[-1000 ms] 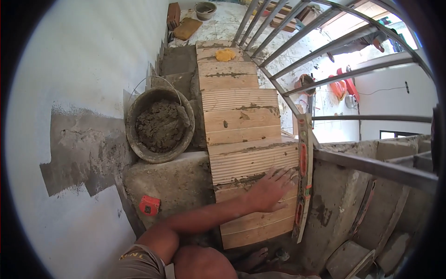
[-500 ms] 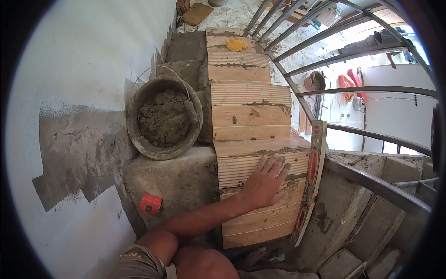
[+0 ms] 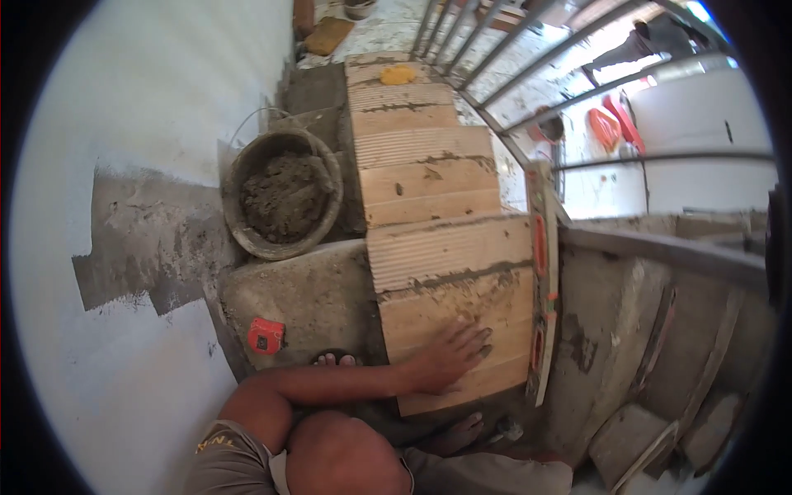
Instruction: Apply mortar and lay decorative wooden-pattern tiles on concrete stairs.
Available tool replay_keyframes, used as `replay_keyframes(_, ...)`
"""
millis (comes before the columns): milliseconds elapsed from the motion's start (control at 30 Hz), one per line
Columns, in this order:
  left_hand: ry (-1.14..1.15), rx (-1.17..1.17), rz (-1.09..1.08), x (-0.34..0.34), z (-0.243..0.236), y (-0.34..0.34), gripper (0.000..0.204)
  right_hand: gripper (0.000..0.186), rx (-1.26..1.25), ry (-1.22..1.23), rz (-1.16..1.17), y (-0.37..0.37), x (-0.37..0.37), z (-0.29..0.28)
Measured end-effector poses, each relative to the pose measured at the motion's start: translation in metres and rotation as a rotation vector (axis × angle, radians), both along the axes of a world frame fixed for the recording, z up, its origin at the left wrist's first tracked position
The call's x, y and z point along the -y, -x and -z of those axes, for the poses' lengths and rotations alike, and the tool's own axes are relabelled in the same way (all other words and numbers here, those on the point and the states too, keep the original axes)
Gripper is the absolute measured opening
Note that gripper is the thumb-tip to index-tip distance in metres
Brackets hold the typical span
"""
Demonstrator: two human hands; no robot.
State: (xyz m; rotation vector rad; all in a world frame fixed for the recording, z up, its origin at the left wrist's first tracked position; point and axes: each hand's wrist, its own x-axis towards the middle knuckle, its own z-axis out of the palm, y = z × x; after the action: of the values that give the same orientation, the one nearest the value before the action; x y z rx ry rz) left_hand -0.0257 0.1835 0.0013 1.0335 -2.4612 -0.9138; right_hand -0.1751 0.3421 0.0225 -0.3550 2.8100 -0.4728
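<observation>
1. while i look down from the head view, my left hand lies flat and open, fingers spread, palm pressed on the wood-look tile of the nearest stair tread; it grips nothing.
2. that tile sits directly under the hand and reaches past the fingertips to the ribbed riser tile beyond.
3. just right of the fingertips, a long spirit level with orange vials stands on edge along the tile's side, apart from the hand.
4. left of the forearm, an orange tape measure rests on the bare concrete step.
5. farther up and left of the hand, a bucket of mortar sits by the wall.
6. my right hand is out of view, so i cannot tell its state.
</observation>
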Motion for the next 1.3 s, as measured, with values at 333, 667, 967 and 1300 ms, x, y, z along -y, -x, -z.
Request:
replay_keyframes(333, 0.061, 0.318, -0.195, -0.035, 0.017, -0.019, 0.105, 0.055, -0.267, -0.04, -0.155, 0.069, -0.061, 0.031)
replay_keyframes(667, 0.146, 0.339, -0.617, -0.026, 0.012, -0.032, 0.126, 0.041, 0.588, 0.173, -0.945, 0.161, -0.023, 0.004)
replay_keyframes(967, 0.2, 0.309, -0.642, -0.02, 0.014, -0.015, 0.111, 0.027, 0.311, 0.577, -1.585, 0.171, 0.047, 0.033)
replay_keyframes(1300, 0.214, 0.333, -0.676, -0.024, 0.017, -0.031, 0.103, 0.026, 0.394, -0.01, -1.36, 0.101, 0.077, 0.012)
